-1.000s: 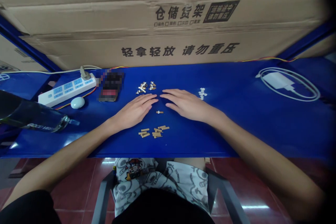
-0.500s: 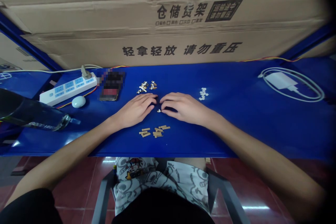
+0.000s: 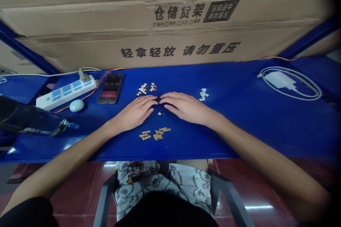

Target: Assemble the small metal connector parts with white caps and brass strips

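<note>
My left hand (image 3: 135, 111) rests on the blue table with its fingers stretched out, holding nothing. Opposite it, my right hand (image 3: 188, 108) is also open, its fingertips close to those of the left. Between and just below them lies a small white-and-brass part with a thin pin (image 3: 160, 113), touched by neither hand. Beyond my left fingers is a cluster of similar small white-and-brass parts (image 3: 144, 88). Small white pieces (image 3: 204, 94) sit in a group past my right hand. Several flat tan strips (image 3: 158, 135) lie nearer the table's front edge.
To the left are a white power strip (image 3: 66, 92), a pale rounded object (image 3: 76, 105), a partly blurred phone (image 3: 110, 88) and a bottle (image 3: 32, 118) on its side. At right lies a white charger (image 3: 279, 79) with coiled cable. A cardboard sheet (image 3: 106, 25) backs the table (image 3: 239, 127).
My right thumb and fingers have come away from the small white-and-brass part, which now lies free with its pin showing. My left hand has hardly moved; the view has shifted slightly.
</note>
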The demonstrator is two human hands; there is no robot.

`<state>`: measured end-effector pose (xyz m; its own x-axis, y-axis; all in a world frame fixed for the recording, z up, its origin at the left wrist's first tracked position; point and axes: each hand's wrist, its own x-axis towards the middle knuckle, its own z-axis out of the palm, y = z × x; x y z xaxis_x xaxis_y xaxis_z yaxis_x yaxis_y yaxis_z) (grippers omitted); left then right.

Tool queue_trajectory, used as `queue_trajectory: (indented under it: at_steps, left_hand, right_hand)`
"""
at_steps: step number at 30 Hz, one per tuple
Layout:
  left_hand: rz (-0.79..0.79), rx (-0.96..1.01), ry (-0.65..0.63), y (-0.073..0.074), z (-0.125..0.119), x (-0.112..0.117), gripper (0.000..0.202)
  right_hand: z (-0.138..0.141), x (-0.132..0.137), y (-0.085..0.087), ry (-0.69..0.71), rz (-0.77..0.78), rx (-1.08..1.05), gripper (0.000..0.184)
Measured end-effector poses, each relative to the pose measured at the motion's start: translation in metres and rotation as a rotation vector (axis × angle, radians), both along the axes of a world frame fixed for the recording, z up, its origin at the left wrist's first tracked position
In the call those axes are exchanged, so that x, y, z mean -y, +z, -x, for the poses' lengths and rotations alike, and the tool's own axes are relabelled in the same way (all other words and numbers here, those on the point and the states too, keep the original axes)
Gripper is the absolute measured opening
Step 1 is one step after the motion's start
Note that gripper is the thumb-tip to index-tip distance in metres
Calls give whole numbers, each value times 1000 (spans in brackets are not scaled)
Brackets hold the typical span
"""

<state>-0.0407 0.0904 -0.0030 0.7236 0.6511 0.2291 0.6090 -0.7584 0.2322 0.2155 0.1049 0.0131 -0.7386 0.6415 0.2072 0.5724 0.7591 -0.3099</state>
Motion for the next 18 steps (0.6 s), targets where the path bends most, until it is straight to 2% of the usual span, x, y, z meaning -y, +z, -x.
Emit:
queue_trajectory:
  at_steps: [4, 8, 11, 18]
  left_hand:
    - [34, 12, 24, -2, -1, 2, 39]
    - [44, 28, 17, -4, -1, 2, 39]
    - [37, 33, 12, -5, 0, 0, 38]
    - [7, 13, -7, -5, 1, -2, 39]
  right_hand:
    - [-6, -4, -19, -37, -18, 67, 49]
    - [-7, -2, -35, -50, -90, 67, 51]
    - [-6, 1, -36, -63, -105, 51, 50]
    - [-9, -1, -26, -48, -19, 7, 48]
